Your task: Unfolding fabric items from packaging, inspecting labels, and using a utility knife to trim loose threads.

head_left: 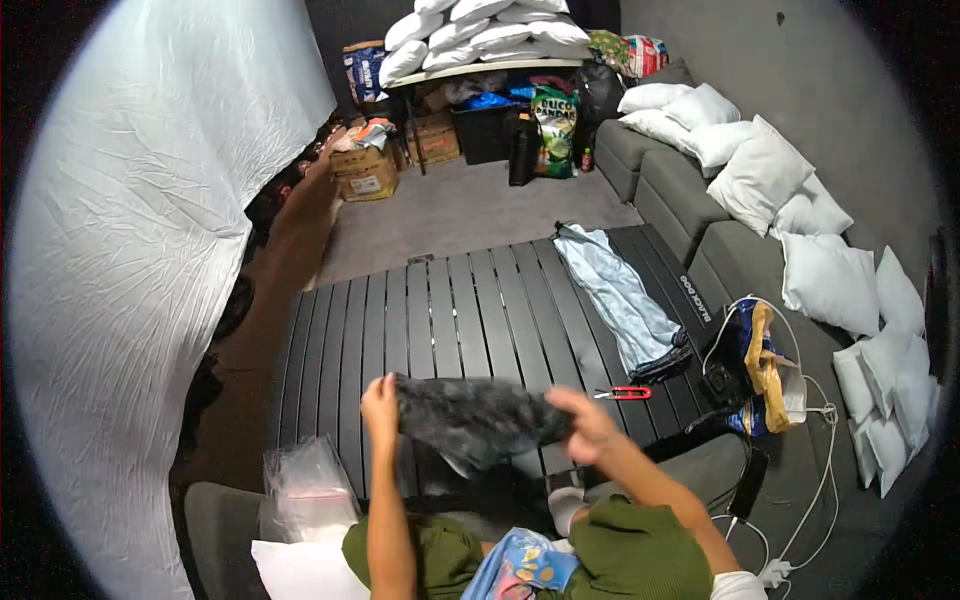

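Observation:
A dark grey-black mottled cloth (pixel 478 415) stretches between my two hands, above the near edge of the black slatted table (pixel 440 320). My left hand (pixel 380 408) pinches its left end. At the other end my right hand (pixel 588 425) grips the cloth, slightly smeared by motion. Right of the cloth, a pair of red-handled thread snips (pixel 625 393) lies on the slats. Beyond the snips is a long pile of light blue fabric (pixel 620 295) with dark ends. Across my lap rests a blue patterned cloth (pixel 525 565).
Clear plastic bags (pixel 310 490) lie at the near left, beside a white item (pixel 300 570). White cushions (pixel 760 180) line the grey sofa (pixel 750 260) on the right. A blue-and-gold bag (pixel 770 370) and white cables (pixel 820 470) are at the near right. Cardboard boxes (pixel 365 175) stand at the back.

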A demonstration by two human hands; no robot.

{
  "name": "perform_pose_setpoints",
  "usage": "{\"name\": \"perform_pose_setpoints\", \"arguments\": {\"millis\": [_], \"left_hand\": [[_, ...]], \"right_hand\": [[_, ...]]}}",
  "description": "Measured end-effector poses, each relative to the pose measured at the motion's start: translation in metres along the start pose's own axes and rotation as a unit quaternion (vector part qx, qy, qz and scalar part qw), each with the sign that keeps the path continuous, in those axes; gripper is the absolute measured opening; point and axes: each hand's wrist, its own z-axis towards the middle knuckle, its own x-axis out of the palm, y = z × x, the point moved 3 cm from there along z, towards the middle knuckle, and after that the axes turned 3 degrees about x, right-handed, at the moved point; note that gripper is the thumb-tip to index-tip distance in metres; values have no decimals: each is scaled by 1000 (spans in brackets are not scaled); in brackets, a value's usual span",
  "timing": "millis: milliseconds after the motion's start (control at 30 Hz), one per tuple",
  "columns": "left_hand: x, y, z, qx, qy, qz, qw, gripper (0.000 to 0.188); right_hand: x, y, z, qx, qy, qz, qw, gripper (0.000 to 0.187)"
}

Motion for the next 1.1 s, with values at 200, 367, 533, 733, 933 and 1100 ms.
{"name": "perform_pose_setpoints", "arguments": {"millis": [200, 367, 533, 733, 933, 1100], "left_hand": [[-59, 4, 4, -274, 173, -632, 703, 22], [-100, -31, -13, -221, 124, -698, 670, 30], [-70, 18, 29, -220, 149, -591, 761, 30], [-14, 161, 37, -252, 229, -220, 914, 53], [34, 104, 14, -26, 176, 126, 976, 94], [23, 69, 14, -162, 294, -229, 914, 76]], "right_hand": [[-9, 99, -22, -241, -38, -20, 970, 14], [4, 118, -40, -284, 17, -41, 958, 21], [-59, 125, -10, -201, -110, -48, 972, 29], [-153, 58, 56, -10, -138, -122, 983, 34], [-156, 42, 58, -20, -154, -250, 956, 29], [-137, 61, 57, -96, -147, -288, 941, 61]]}}
